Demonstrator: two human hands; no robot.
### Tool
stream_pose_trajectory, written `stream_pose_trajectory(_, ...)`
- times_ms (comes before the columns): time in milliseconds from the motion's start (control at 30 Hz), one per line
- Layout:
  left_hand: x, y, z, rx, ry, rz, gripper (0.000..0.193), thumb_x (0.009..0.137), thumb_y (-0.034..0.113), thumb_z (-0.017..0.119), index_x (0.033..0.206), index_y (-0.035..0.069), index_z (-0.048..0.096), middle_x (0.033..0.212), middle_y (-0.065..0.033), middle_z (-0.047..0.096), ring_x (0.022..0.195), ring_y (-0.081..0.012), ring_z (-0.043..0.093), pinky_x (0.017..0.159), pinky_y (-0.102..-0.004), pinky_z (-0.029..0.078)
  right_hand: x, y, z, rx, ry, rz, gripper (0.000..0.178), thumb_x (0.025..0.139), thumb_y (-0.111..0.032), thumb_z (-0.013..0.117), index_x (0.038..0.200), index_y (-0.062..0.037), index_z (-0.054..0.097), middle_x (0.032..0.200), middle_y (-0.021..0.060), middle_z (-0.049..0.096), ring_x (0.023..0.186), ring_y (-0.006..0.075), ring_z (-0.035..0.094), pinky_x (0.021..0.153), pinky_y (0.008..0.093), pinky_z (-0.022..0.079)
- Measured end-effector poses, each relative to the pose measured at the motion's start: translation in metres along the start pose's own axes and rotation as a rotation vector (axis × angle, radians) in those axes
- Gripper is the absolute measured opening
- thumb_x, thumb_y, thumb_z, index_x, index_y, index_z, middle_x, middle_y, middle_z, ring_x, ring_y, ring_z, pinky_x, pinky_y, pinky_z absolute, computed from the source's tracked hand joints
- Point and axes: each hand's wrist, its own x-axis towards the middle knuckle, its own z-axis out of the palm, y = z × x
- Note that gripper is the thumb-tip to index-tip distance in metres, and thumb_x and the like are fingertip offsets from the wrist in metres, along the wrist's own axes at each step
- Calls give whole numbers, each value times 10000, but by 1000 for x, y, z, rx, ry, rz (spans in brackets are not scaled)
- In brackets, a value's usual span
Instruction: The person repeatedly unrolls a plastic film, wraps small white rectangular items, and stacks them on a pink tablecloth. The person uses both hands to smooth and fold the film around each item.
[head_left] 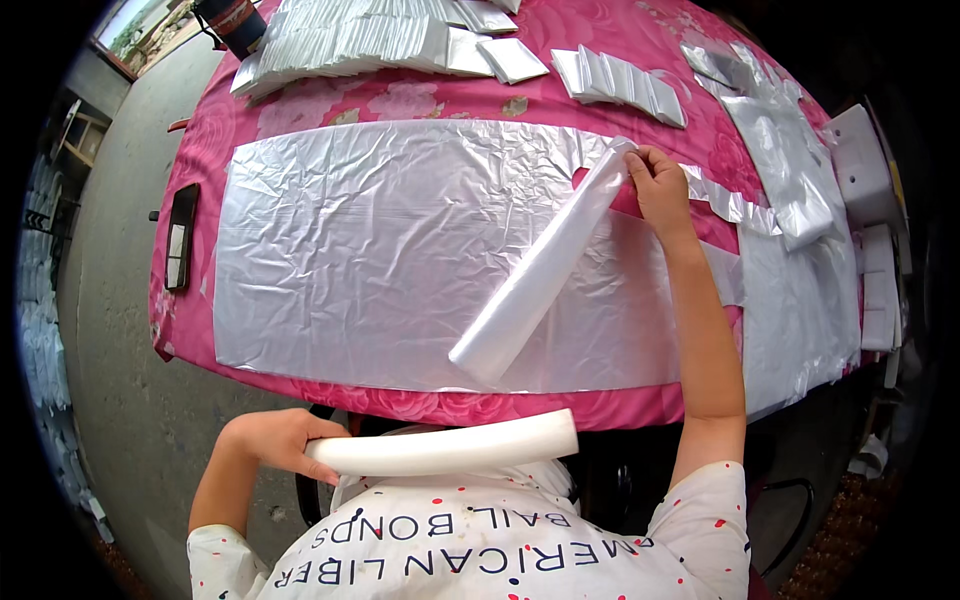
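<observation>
Two white foam tubes are in hand. R hand (658, 180) is pinched shut on the top end of one foam tube (540, 270), which lies diagonal across the silver sheet (380, 250), lower end near the table's near edge; holding the tip looks like a way to steer or steady it on the sheet. L hand (280, 440) is wrapped closed round the left end of a second foam tube (450, 450), held level just below the table edge, close to the torso, apparently parked in reserve. Tubes: smooth, matte, cylindrical, slightly bendy-looking. Sheet: thin, crinkled, shiny foil-like plastic, spread flat over a pink floral tablecloth (300, 105). Beyond it, rows of folded silver packets (350, 40) stacked at the far edge, w/ more silver film (790, 170) heaped at right. Dark flat device (181, 235) sits at the left edge.
</observation>
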Motion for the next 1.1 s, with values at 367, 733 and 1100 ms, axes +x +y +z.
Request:
stream_pose_trajectory(367, 107, 86, -35, 1047, 822, 762, 572, 692, 287, 708, 1181, 57, 519, 1155, -129, 530, 1063, -307, 512, 926, -415, 400, -1, -45, 62, -21, -293, -26, 142, 866, -138, 575, 894, -5, 616, 674, -4, 565, 591, 63, 494, 562, 227, 417)
stream_pose_trajectory(733, 128, 44, 27, 1175, 446, 616, 824, 768, 572, 514, 1350, 13, 347, 1433, -154, 297, 1335, -270, 274, 1089, -433, 192, 1, -68, 64, -151, -137, 128, 251, 840, -177, 586, 1029, -12, 602, 885, 88, 641, 732, 169, 595, 693, 294, 481)
stream_pose_trajectory(1100, 130, 45, 38, 1208, 493, 585, 814, 725, 481, 599, 1362, 48, 338, 1436, -157, 286, 1339, -277, 260, 1092, -445, 178, -152, -100, 41, -392, -505, -256, 457, 735, -126, 663, 1177, -69, 559, 1080, 121, 590, 974, 302, 548, 850, 375, 441)
